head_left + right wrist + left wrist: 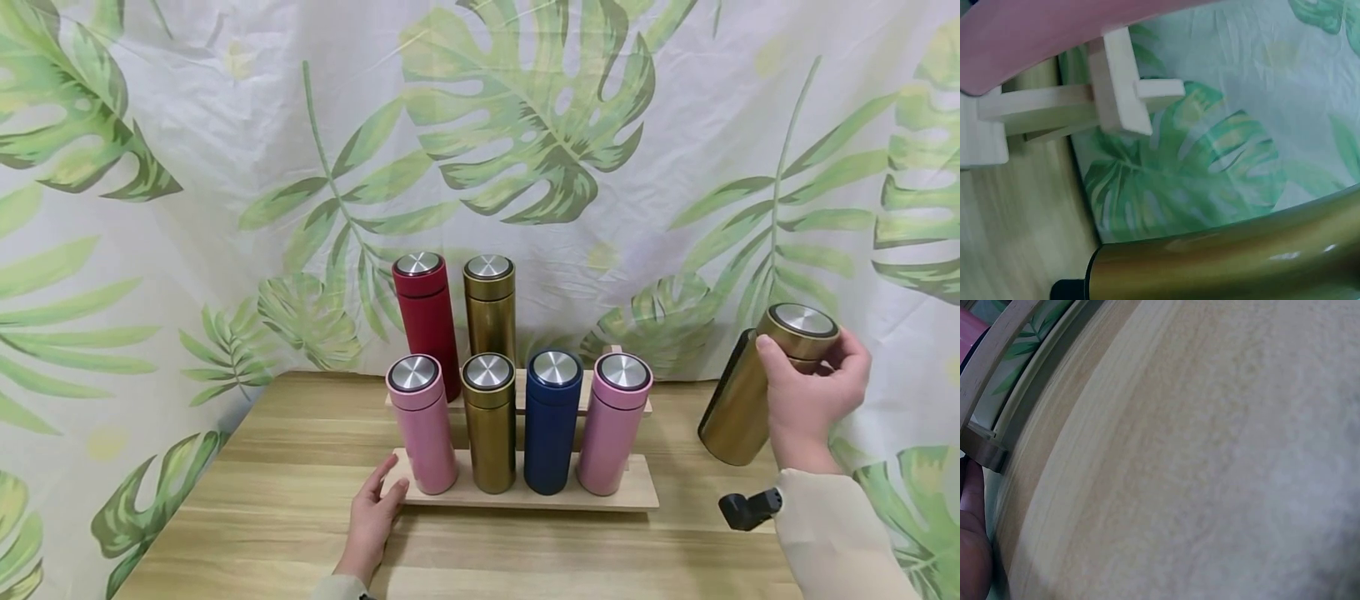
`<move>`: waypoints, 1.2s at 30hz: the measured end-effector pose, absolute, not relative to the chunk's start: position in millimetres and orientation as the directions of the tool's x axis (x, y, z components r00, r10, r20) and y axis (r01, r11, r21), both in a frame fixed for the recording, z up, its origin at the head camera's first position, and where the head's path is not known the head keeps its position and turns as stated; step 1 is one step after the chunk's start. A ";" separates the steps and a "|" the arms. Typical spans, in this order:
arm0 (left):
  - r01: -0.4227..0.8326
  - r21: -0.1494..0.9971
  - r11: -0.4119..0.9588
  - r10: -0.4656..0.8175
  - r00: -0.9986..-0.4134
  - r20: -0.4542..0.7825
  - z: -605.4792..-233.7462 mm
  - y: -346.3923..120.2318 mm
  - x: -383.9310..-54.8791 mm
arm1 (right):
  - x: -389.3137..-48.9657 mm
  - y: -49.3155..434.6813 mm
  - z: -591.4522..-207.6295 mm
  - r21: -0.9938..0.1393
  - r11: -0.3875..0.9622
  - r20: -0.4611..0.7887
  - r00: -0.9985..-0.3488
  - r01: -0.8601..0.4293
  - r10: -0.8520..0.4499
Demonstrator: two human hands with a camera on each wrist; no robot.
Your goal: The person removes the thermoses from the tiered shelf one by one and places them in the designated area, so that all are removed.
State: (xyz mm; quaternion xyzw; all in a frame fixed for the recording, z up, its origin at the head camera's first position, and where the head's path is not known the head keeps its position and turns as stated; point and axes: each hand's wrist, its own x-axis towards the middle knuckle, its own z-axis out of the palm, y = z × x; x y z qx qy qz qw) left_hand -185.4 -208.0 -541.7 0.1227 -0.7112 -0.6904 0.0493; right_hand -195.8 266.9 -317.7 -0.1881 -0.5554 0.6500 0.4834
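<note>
My right hand (813, 400) grips a gold thermos (738, 417) near its lid, off to the right of a stepped wooden rack (525, 500). That thermos leans, its base toward the lower left. A black object (723, 383) shows along its far left side, mostly hidden. My left hand (371, 521) holds the left end of the rack's lower board, thumb at the front. On this board stand a pink thermos (423, 442), a gold one (489, 442), a blue one (553, 442) and another pink one (613, 442). Behind them, a red thermos (431, 333) and a gold one (491, 325) occupy the upper board.
The rack sits on a wood-grain table (285, 467). A leaf-print cloth (225, 183) hangs behind the table. A black wrist-camera piece (750, 508) sticks out from the right sleeve. In the right wrist view, the rack's wooden end supports (1116, 87) show.
</note>
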 end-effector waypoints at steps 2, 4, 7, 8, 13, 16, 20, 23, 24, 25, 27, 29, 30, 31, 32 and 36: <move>-0.104 0.994 0.016 -0.243 -0.965 -0.097 -541.7 -208.2 -185.5 | -194.5 270.1 -322.5 -0.906 0.077 0.280 -0.452 -0.417 0.847; -0.101 0.995 0.011 -0.242 -0.966 -0.096 -541.8 -208.1 -185.5 | -194.1 273.3 -327.7 -0.910 0.081 0.272 -0.435 -0.407 0.858; -0.095 0.995 0.005 -0.242 -0.966 -0.091 -542.6 -207.8 -185.7 | -192.3 276.9 -334.3 -0.918 0.086 0.259 -0.422 -0.386 0.869; -0.093 0.996 0.003 -0.241 -0.966 -0.090 -542.8 -207.7 -185.6 | -191.3 277.9 -336.6 -0.920 0.085 0.255 -0.419 -0.382 0.872; -0.085 0.996 -0.008 -0.243 -0.966 -0.084 -542.3 -206.7 -185.0 | -184.0 281.5 -346.5 -0.926 0.061 0.227 -0.422 -0.371 0.878; -0.082 0.997 -0.009 -0.241 -0.967 -0.081 -541.0 -206.4 -183.5 | -181.6 284.3 -353.7 -0.937 0.047 0.205 -0.435 -0.346 0.877; -0.075 0.997 -0.001 -0.239 -0.968 -0.073 -539.9 -206.9 -182.2 | -180.6 288.9 -363.6 -0.955 0.045 0.180 -0.454 -0.292 0.873; -0.079 0.997 0.008 -0.247 -0.966 -0.075 -539.8 -207.6 -182.1 | -180.4 292.4 -370.3 -0.965 0.047 0.166 -0.463 -0.259 0.871; -0.083 0.997 0.007 -0.250 -0.965 -0.079 -540.0 -207.8 -182.3 | -180.3 293.3 -372.5 -0.967 0.047 0.162 -0.463 -0.251 0.872; -0.086 0.996 0.011 -0.251 -0.965 -0.081 -540.4 -208.1 -182.3 | -180.2 294.0 -374.3 -0.970 0.049 0.158 -0.465 -0.238 0.871; -0.096 0.995 0.015 -0.252 -0.963 -0.090 -541.3 -208.5 -182.3 | -180.2 295.0 -377.8 -0.975 0.052 0.150 -0.467 -0.216 0.871; -0.098 0.995 0.015 -0.252 -0.963 -0.091 -542.5 -208.6 -182.6 | -180.1 295.6 -381.1 -0.980 0.061 0.145 -0.466 -0.190 0.873; -0.097 0.995 0.011 -0.253 -0.963 -0.091 -542.8 -208.6 -182.7 | -180.1 295.9 -382.9 -0.981 0.065 0.144 -0.464 -0.181 0.874; -0.095 0.995 0.010 -0.255 -0.963 -0.090 -543.0 -208.5 -182.8 | -180.1 296.2 -384.5 -0.983 0.069 0.142 -0.463 -0.171 0.875; -0.092 0.996 0.006 -0.255 -0.963 -0.087 -543.3 -208.4 -183.1 | -180.1 296.5 -386.1 -0.984 0.067 0.138 -0.465 -0.166 0.875; -0.078 0.997 -0.003 -0.260 -0.963 -0.076 -542.4 -207.9 -183.3 | -180.3 298.7 -392.1 -0.986 0.048 0.119 -0.467 -0.161 0.876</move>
